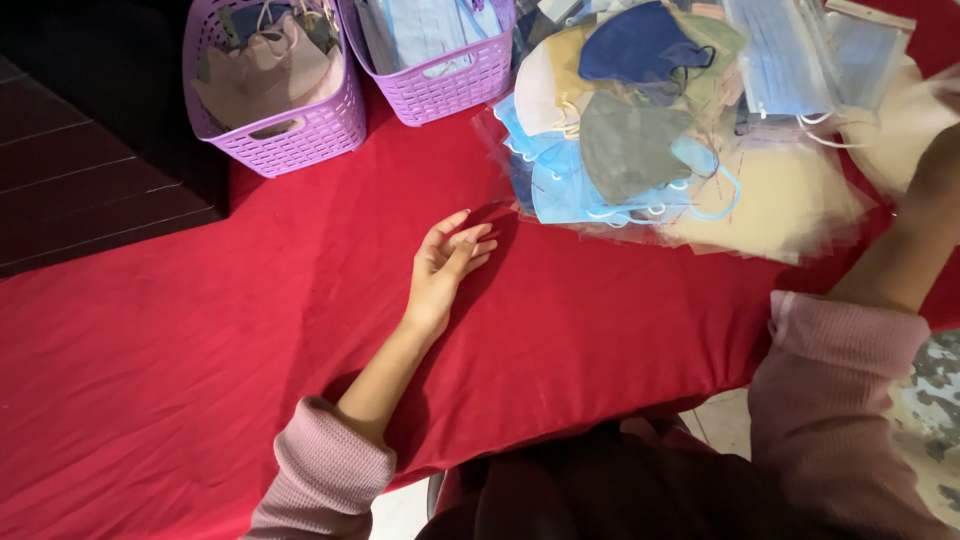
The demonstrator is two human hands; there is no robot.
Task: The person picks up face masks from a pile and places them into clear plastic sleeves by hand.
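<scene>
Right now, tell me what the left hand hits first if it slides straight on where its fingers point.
Probably the pile of packaged face masks, just up and right of the left hand; only red cloth lies between.

Two baskets (275, 90) stand side by side at the far left of the bench (200, 330), masks inside each. Right of them lies a heap of masks (670, 140); the left hand (445, 265) rests before it, the right hand (935, 180) at its right edge

Red cloth-covered table (200, 330), dark wood plank floor (70, 170) at left, pale speckled floor (935, 420) btm right, dim light
</scene>
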